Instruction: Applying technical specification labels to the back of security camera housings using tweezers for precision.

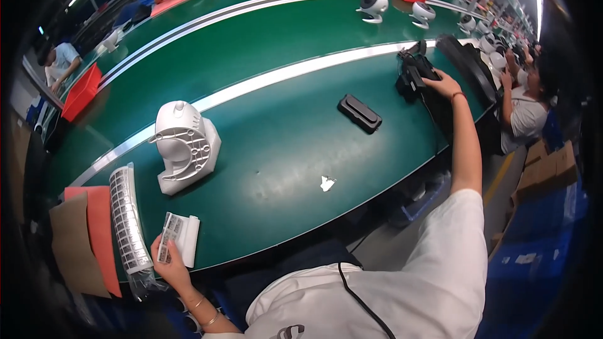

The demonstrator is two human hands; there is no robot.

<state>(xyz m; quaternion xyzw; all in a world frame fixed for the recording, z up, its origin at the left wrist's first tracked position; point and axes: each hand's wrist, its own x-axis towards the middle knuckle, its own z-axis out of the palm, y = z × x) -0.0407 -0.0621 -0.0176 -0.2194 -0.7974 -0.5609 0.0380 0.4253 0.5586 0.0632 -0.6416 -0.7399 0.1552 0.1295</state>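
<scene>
At the near left edge of the bench, my left hand (pixel 171 266) is closed on a small label sheet (pixel 169 236), thumb on top. Part of a white folded backing strip (pixel 190 242) lies against that sheet. My right arm reaches far to the right, and my right hand (pixel 445 84) grips the near side of a black device with straps (pixel 412 75); its exact kind is unclear. Between the hands lie a black oblong plastic part (pixel 360 113) and a torn white paper scrap (pixel 327 182). A white ribbed plastic housing (pixel 210 141) stands beyond my left hand.
A long label sheet in clear plastic (pixel 129 220) lies beside orange and brown sheets (pixel 78 245) on the left. A black padded item (pixel 468 66) borders the right end. Across the green conveyor (pixel 270 31) are white round-headed devices (pixel 375 5), a red tray (pixel 83 92) and other people.
</scene>
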